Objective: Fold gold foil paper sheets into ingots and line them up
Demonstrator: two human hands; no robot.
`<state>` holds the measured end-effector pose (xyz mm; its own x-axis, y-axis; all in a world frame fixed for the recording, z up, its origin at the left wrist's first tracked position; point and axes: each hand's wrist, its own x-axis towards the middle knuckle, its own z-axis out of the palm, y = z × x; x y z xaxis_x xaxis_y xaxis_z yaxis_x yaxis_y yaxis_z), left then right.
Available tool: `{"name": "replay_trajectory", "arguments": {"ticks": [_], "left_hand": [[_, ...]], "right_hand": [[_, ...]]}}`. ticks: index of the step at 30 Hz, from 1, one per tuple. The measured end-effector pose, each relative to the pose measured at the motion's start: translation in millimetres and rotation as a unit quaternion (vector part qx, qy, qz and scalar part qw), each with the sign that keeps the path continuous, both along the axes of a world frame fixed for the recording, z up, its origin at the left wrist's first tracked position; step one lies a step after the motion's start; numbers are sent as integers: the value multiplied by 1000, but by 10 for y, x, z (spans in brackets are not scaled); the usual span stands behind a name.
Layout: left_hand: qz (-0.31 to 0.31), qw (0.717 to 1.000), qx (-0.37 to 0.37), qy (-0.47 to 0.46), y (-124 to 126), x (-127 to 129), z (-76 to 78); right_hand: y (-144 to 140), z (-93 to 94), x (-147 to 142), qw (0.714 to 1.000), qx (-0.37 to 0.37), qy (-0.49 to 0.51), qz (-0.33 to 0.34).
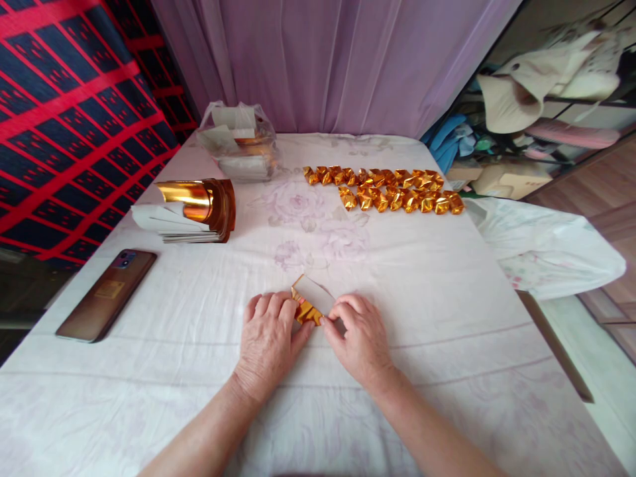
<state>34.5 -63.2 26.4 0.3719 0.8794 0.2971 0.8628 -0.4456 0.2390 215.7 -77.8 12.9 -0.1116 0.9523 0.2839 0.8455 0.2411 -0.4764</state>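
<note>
Between my two hands, low over the middle of the table, is a partly folded sheet of gold foil paper (309, 313), its white back showing on the far side. My left hand (268, 331) pinches the left side of the sheet, with the thumb along its near edge. The fingertips of my right hand (360, 334) close on its right corner. Farther back on the right lie two rows of folded gold foil pieces (402, 199). To the left, a stack of gold foil sheets (199, 202) with white backs sits curled on the cloth.
A smartphone (108, 295) lies face down at the left. Behind the stack stands a clear plastic bag (238, 142) holding more sheets. A white plastic bag (556, 245) hangs by the right edge, near a cluttered shelf (591, 106). A purple curtain (322, 66) borders the far side.
</note>
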Motion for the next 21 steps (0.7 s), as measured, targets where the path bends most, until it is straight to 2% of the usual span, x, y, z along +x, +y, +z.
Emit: {"name": "replay_trajectory", "arguments": {"ticks": [21], "left_hand": [[19, 1000, 6, -7, -6, 19, -20]], "right_hand": [[-3, 49, -55, 1000, -25, -6, -2]]}}
